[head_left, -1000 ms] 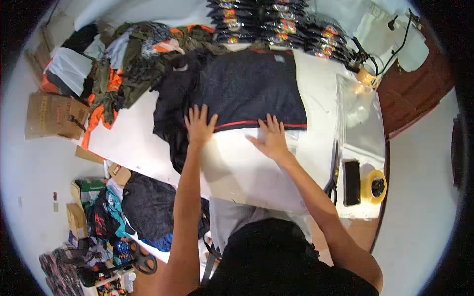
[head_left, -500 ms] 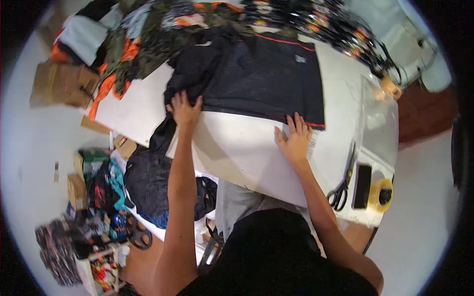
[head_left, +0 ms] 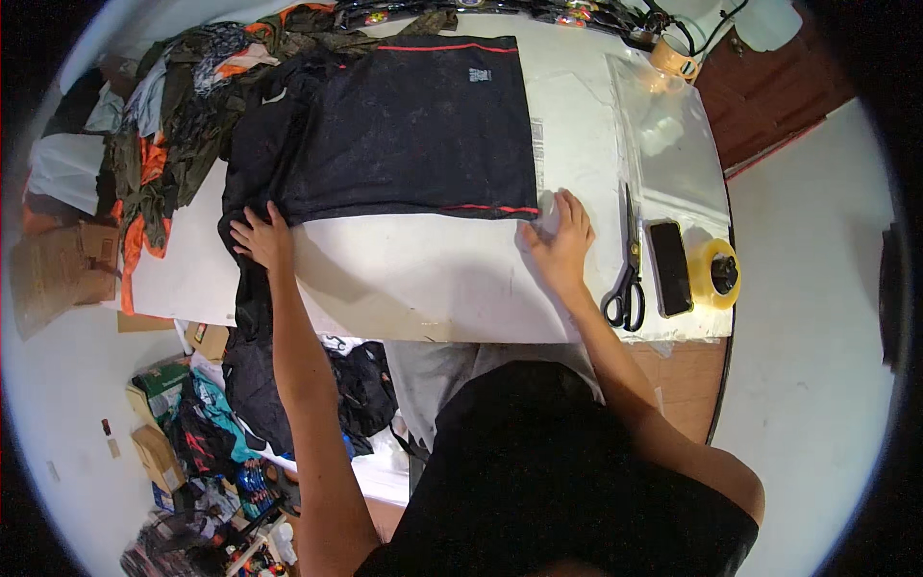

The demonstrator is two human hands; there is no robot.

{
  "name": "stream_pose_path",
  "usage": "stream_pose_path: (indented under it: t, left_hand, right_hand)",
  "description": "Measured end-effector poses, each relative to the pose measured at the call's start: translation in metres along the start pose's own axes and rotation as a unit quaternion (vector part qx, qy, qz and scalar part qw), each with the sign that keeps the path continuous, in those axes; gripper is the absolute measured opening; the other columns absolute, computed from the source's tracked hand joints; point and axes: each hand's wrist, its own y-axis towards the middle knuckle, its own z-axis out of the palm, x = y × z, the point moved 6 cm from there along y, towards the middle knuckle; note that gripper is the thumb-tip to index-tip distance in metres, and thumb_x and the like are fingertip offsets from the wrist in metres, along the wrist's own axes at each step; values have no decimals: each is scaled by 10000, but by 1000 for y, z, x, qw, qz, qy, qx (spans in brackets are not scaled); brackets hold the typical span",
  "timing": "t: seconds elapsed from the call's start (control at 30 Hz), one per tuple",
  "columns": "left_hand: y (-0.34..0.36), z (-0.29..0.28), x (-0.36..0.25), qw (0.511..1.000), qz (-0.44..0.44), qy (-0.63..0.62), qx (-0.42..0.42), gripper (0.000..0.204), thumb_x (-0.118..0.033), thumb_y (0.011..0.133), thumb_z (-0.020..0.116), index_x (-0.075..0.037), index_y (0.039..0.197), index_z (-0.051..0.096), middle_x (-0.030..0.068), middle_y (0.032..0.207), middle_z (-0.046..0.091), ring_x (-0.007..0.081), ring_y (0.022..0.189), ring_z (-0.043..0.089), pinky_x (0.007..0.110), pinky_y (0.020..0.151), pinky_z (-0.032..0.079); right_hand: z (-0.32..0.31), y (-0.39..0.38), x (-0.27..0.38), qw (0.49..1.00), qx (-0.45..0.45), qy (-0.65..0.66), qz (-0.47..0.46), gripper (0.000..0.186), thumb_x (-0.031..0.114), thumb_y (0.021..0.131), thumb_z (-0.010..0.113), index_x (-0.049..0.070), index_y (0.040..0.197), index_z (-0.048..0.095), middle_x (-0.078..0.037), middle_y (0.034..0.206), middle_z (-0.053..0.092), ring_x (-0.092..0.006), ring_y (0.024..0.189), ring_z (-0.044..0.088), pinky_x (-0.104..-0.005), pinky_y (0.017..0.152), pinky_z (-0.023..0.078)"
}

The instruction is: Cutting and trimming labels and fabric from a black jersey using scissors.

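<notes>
A black garment (head_left: 404, 135) with red trim at two edges lies spread on the white table (head_left: 404, 279), its left side bunched and hanging over the front. My left hand (head_left: 262, 240) rests on that bunched cloth at the lower left, fingers spread. My right hand (head_left: 562, 245) lies on the table just off the garment's lower right corner, fingers apart and holding nothing. To its right are black-handled scissors (head_left: 634, 264), a dark phone (head_left: 670, 267) and a yellow tape roll (head_left: 714, 293).
Olive and orange clothes (head_left: 173, 106) pile along the back left, beside a cardboard box (head_left: 67, 269). Clear plastic sheets (head_left: 673, 144) lie at the right, below an orange object (head_left: 673, 60). Black packages (head_left: 433, 14) line the far edge. More garments (head_left: 260, 404) heap below the table's left.
The view has shifted. My right hand has moved from the garment's red hem onto the table at its right corner, and my left hand slightly leftward on the bunched cloth.
</notes>
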Motion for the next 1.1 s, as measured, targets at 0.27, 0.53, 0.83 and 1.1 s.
stream_pose_path:
  t: [0.27,0.53,0.83,1.1]
  left_hand:
    - [-118,-63,-124,915,222,-336,-16,546,-326,784,672,-60,1230,506,200,1293,454,356,1256,364,545,1044,221]
    - [-194,-79,-251,783,389,-453,174,200,-137,811,638,-41,986,625,122,987,635,289,979,578,432,930,383]
    - [-188,-65,-242,804,280,-495,173,98,-109,851,592,-12,859,608,143,771,628,307,693,591,384,659,435]
    - [-206,-94,-257,819,333,-448,133,244,-153,736,710,-78,954,630,49,921,572,252,885,557,390,808,384]
  right_hand:
    - [21,14,-11,983,-34,173,-53,197,158,718,715,48,866,646,-116,959,627,-247,940,573,-336,823,403]
    - [38,28,-12,878,101,452,123,154,139,934,533,5,899,600,23,723,575,-31,684,521,-185,602,409]
    - [34,28,-4,876,159,446,90,188,64,934,477,-15,1071,581,-65,931,675,-65,781,570,-200,705,436]
    - [34,22,0,884,164,436,28,443,-119,812,495,13,1236,493,-91,1020,662,-132,926,601,-248,845,440]
